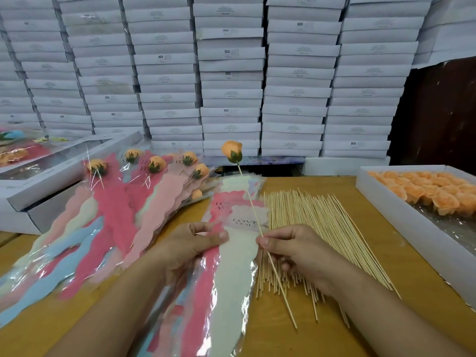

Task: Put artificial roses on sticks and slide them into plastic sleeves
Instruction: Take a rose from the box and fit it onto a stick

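Head view showed your right hand low over the tabletop, its grip pinching a thin wooden stick between thumb and forefinger, the other fingers curled beneath. That stick slanted up and away to the left, and an orange rose with a green base sat on its far tip, raised above everything else. Your left hand lay on the stack of plastic sleeves, thumb stretched flat across the top sleeve and fingers curled at its edge; whether that grip truly pinched the sleeve, you could not tell. The rose on its stick was outside any sleeve.

Just beside your right hand, partly under it, a spread bundle of bare sticks covered the tabletop. Farther right, a white tray held rows of orange rose heads. To the left, finished sleeved roses lay fanned in pink, blue and cream wrappers, leaning on a flat box. Behind everything rose a wall of stacked white boxes.
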